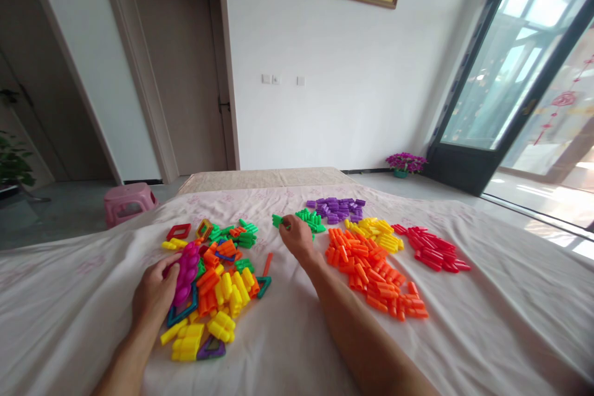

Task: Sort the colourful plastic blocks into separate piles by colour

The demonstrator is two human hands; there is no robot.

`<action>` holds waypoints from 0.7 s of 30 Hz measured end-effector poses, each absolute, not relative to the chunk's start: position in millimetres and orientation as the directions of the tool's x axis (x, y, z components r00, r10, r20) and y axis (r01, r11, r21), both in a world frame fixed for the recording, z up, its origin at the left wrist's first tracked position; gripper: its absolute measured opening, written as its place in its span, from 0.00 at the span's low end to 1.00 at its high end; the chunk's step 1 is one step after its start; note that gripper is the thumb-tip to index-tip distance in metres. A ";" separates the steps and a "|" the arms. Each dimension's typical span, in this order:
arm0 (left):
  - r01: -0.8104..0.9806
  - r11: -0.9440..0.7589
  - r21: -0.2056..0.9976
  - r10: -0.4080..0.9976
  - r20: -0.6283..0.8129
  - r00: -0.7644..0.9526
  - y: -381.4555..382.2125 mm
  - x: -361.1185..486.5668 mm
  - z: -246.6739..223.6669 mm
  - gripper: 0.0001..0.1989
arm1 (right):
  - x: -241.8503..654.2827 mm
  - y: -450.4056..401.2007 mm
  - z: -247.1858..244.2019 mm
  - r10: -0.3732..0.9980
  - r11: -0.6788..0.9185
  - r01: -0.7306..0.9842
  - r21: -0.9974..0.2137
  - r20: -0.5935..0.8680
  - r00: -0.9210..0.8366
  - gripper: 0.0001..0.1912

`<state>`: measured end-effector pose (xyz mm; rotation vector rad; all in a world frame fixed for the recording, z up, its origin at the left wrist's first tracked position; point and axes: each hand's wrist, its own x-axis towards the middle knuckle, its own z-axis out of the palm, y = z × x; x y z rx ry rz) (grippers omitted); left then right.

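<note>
My left hand (156, 288) is closed on a magenta bumpy piece (187, 272) at the left edge of a mixed pile of yellow pieces (237, 291), orange pieces and green pieces (245, 236). My right hand (297, 236) pinches a green piece (277, 220), just left of a small green pile (310, 219). Purple pieces (336, 209) lie behind that pile. To the right are a yellow pile (378, 234), a large orange pile (371, 272) and a red pile (434, 249).
The pieces lie on a pale, wrinkled cloth (501, 322). Red (179, 232), teal (264, 286) and purple (212, 348) frame shapes sit around the mixed pile. A pink stool (130, 203) stands at the left, and potted flowers (405, 163) stand by the far wall.
</note>
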<state>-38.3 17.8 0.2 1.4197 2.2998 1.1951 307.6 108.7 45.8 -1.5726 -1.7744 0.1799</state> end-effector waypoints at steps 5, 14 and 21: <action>0.673 0.200 0.712 0.816 0.259 -0.517 19.2 -40.0 -3.3 0.24 | 350.0 127.2 44.0 0.854 0.158 0.794 -0.587 0.485 0.189 0.09; 0.668 0.197 0.718 0.826 0.245 -0.507 19.0 -39.8 -2.6 0.24 | 354.7 131.6 40.1 0.798 0.281 0.740 -0.611 0.578 0.173 0.18; 0.664 0.172 0.728 0.827 0.260 -0.499 19.1 -40.6 -5.8 0.24 | 288.4 106.3 29.0 0.817 0.563 0.633 -0.531 0.471 -0.332 0.19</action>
